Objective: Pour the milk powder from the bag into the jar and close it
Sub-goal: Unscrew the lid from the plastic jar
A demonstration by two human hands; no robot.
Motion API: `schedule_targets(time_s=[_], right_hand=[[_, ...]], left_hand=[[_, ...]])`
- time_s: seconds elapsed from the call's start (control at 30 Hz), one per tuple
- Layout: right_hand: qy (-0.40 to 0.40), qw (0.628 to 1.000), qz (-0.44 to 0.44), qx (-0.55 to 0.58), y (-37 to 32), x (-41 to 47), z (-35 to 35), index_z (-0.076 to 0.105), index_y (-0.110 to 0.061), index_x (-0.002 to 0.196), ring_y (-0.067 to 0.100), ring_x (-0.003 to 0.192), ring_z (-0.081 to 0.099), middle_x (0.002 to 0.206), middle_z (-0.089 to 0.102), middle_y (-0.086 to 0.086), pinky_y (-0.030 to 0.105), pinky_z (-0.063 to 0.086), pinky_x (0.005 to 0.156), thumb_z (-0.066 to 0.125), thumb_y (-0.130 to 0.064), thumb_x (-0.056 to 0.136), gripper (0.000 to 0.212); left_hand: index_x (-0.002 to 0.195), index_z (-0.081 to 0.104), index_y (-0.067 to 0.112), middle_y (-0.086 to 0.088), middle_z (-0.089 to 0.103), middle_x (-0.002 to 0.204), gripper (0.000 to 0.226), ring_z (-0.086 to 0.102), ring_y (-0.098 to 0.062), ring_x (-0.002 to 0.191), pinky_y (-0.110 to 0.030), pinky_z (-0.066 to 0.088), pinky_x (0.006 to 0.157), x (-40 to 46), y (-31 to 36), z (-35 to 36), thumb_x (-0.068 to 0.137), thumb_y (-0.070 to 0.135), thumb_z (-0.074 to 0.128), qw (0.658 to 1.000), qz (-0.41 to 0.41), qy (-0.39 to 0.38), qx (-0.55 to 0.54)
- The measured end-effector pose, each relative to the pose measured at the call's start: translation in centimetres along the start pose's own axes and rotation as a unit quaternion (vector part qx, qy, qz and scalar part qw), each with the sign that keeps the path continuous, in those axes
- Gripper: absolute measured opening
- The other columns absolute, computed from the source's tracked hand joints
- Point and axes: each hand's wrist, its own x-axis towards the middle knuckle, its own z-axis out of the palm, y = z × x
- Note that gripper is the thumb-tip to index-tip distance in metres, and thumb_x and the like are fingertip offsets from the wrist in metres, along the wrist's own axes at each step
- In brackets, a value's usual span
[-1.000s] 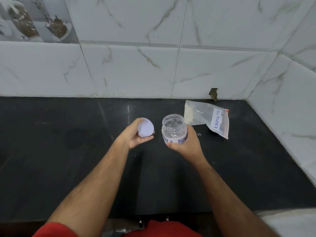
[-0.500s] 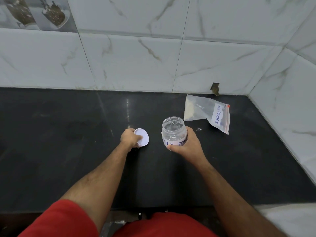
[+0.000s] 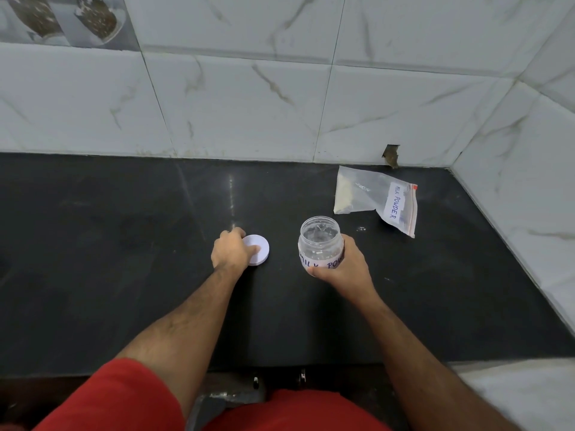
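A clear plastic jar [image 3: 320, 241] with a handwritten white label stands upright and open on the black counter [image 3: 124, 275]. My right hand [image 3: 345, 269] grips it around its lower half. The white round lid [image 3: 259, 248] lies flat on the counter to the jar's left, and my left hand [image 3: 231, 251] holds its left edge with curled fingers. A clear zip bag [image 3: 373, 199] labelled MILK POWDER lies flat behind and to the right of the jar, with pale powder gathered at its left end.
White marble-look tiled walls [image 3: 249, 104] close the counter at the back and on the right. The counter's front edge runs just above my red clothing [image 3: 130, 399]. A small hole shows in the tile above the bag.
My left hand has lowered the lid from beside the jar down onto the counter. The jar has come down with my right hand. The bag has not moved.
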Motion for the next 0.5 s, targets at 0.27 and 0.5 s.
schedule_targets(time_s=[0.27,0.5], right_hand=[[-0.001,1.0,0.014,0.015,0.6,-0.3,1.3,0.053,-0.033,0.114,0.0,0.1,0.064,0.114,0.063,-0.013,0.009,0.046,0.077,0.094,-0.023,0.058,0.07],[-0.033,0.999,0.037,0.022,1.0,1.0,2.9,0.049,-0.029,0.118,0.003,0.101,0.064,0.112,0.064,-0.013,0.014,0.047,0.077,0.094,-0.022,0.06,0.074]], left_hand=[[0.116,0.067,0.022,0.006,0.069,0.104,0.031,0.064,-0.015,0.093,-0.028,0.05,0.082,-1.6,0.6,-0.7,0.085,0.025,0.07,0.985,0.07,0.019,-0.16],[0.124,0.066,0.015,-0.002,0.07,0.117,0.034,0.064,-0.01,0.095,-0.025,0.055,0.066,-4.5,2.7,-0.1,0.092,0.005,0.063,0.926,0.128,-0.163,-0.316]])
